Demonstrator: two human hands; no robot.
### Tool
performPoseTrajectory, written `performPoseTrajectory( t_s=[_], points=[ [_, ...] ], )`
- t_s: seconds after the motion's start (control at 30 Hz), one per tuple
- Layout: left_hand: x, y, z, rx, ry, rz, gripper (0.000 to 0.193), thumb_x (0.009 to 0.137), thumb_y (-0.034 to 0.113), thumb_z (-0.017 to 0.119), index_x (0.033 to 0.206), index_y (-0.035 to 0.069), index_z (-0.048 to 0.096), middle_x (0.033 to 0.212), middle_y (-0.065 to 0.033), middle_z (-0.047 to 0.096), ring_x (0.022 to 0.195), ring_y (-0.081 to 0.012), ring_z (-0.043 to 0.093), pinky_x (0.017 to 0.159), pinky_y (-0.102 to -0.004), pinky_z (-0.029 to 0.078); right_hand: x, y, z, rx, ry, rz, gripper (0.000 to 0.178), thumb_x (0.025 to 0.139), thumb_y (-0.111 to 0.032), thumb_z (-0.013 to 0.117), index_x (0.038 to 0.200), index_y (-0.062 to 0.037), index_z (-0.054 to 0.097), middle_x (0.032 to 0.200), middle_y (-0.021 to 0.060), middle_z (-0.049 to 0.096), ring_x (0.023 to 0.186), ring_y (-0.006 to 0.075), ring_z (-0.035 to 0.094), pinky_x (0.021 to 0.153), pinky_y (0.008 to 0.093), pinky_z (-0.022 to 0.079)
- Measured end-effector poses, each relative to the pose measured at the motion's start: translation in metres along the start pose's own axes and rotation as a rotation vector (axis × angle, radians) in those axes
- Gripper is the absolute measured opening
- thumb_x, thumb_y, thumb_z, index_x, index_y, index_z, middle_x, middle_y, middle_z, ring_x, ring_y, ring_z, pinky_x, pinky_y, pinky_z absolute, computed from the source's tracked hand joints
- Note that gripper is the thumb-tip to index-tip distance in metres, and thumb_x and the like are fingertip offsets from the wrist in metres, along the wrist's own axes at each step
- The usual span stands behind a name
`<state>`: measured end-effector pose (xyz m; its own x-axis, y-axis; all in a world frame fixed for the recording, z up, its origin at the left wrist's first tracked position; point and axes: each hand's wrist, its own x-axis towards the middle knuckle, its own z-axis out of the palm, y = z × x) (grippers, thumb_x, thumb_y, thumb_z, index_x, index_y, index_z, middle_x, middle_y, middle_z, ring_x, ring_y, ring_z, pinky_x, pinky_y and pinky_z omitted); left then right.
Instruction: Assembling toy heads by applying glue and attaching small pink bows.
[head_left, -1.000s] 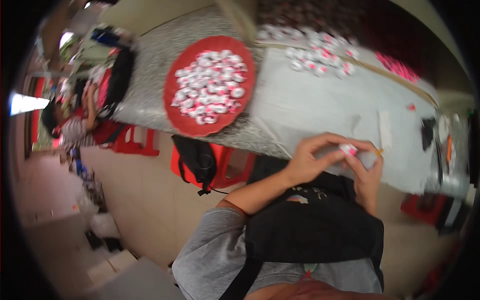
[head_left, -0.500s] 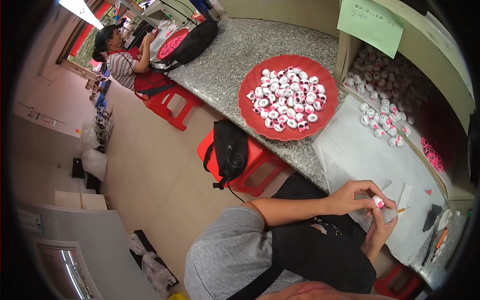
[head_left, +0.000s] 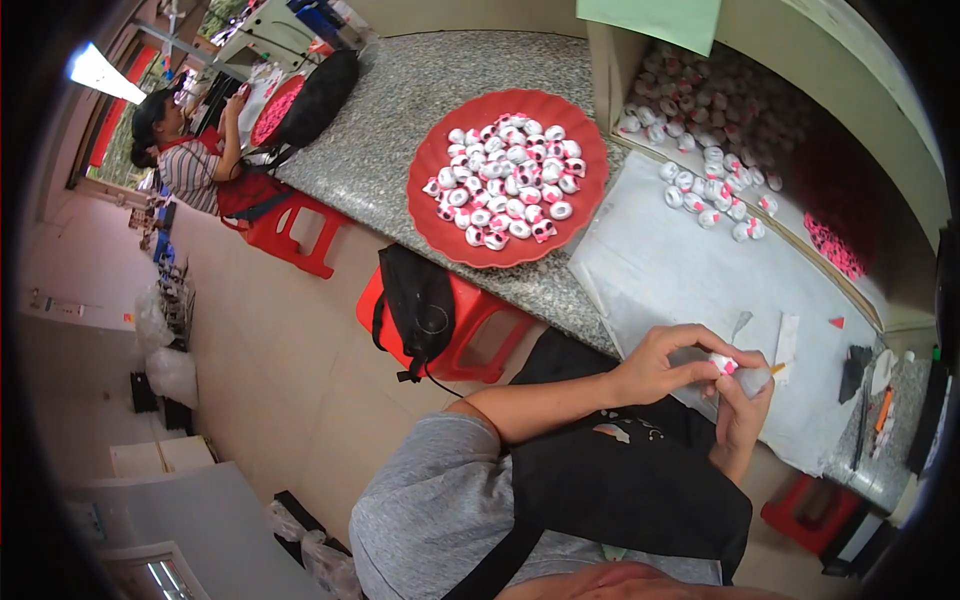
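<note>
A small white-and-pink figure piece [head_left: 722,364] is held between my two hands, above the near edge of the white sheet [head_left: 640,250]. My left hand [head_left: 665,365] reaches in from the left and pinches the piece with thumb and fingertips. Beside it, my right hand [head_left: 742,412] is closed around a pale translucent thing [head_left: 752,380], its thumb against the piece. A thin yellow-orange stick [head_left: 777,369] pokes out by the right fingers; what it belongs to is hidden. Several similar white-and-pink pieces [head_left: 712,190] lie farther up the sheet.
A red scalloped tray [head_left: 430,215] full of such pieces stands on the granite counter [head_left: 440,75]. More fill the shelf compartment [head_left: 700,95], near pink bits [head_left: 832,247]. An orange pen-like tool [head_left: 884,410] lies at right. A black bag [head_left: 418,300] sits on a red stool [head_left: 480,335]; a co-worker [head_left: 190,160] sits far left.
The whole view has shifted, so the counter, tray and hands appear farther left. Both hands keep nearly the same grip on the piece, with only slight finger movement.
</note>
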<state>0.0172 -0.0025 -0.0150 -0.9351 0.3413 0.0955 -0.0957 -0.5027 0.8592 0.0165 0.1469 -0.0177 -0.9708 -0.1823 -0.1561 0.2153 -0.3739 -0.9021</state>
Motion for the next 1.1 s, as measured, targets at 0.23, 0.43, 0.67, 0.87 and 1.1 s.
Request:
performPoseTrajectory(
  t_s=[0.23, 0.43, 0.67, 0.87, 1.1],
  points=[
    [0.005, 0.046, -0.075, 0.917, 0.703, 0.572, 0.016, 0.068, 0.000, 0.056, 0.084, 0.002, 0.054, 0.090, -0.0112, 0.053, 0.090, -0.0231, 0.049, 0.078, -0.0310, 0.037, 0.013, -0.014, 0.006, -0.142, 0.023, -0.015, 0.037, 0.068, -0.002, 0.051, 0.104, 0.0030, 0.045, 0.074, 0.0086, 0.053, 0.052, 0.0096, 0.045, 0.048, 0.0197, 0.038],
    [0.045, 0.084, -0.063, 1.531, 0.408, 0.622, 0.023, 0.062, 0.004, 0.060, 0.084, 0.005, 0.055, 0.089, -0.0103, 0.050, 0.085, -0.0260, 0.047, 0.074, -0.0330, 0.037, 0.015, -0.012, -0.008, -0.130, 0.004, -0.048, 0.040, 0.068, -0.002, 0.049, 0.107, 0.0014, 0.040, 0.074, 0.0064, 0.050, 0.050, 0.0071, 0.039, 0.046, 0.0179, 0.033],
    [0.144, -0.012, -0.017, 1.827, -0.022, 0.773, 0.016, 0.057, 0.014, 0.058, 0.070, 0.005, 0.053, 0.070, -0.0115, 0.052, 0.069, -0.0220, 0.048, 0.059, -0.0324, 0.035, -0.012, -0.011, -0.022, -0.175, 0.086, -0.094, 0.044, 0.070, -0.003, 0.049, 0.111, 0.0014, 0.035, 0.079, 0.0063, 0.047, 0.047, 0.0063, 0.037, 0.042, 0.0160, 0.030],
    [0.159, -0.029, -0.029, 2.053, 0.062, 0.735, 0.007, 0.057, 0.011, 0.052, 0.060, 0.004, 0.051, 0.058, -0.0083, 0.051, 0.061, -0.0200, 0.049, 0.058, -0.0306, 0.034, -0.016, -0.017, -0.021, -0.077, 0.159, -0.183, 0.037, 0.069, -0.008, 0.046, 0.103, -0.0017, 0.032, 0.087, 0.0100, 0.043, 0.048, 0.0087, 0.038, 0.040, 0.0182, 0.033],
    [0.161, -0.021, -0.033, 1.940, 0.057, 0.756, 0.009, 0.058, 0.010, 0.050, 0.063, 0.003, 0.053, 0.058, -0.0092, 0.053, 0.060, -0.0216, 0.049, 0.058, -0.0322, 0.036, -0.011, -0.021, -0.012, -0.110, 0.080, -0.183, 0.030, 0.071, -0.013, 0.044, 0.096, -0.0014, 0.032, 0.099, 0.0112, 0.037, 0.064, 0.0139, 0.046, 0.041, 0.0218, 0.040]
  ],
)
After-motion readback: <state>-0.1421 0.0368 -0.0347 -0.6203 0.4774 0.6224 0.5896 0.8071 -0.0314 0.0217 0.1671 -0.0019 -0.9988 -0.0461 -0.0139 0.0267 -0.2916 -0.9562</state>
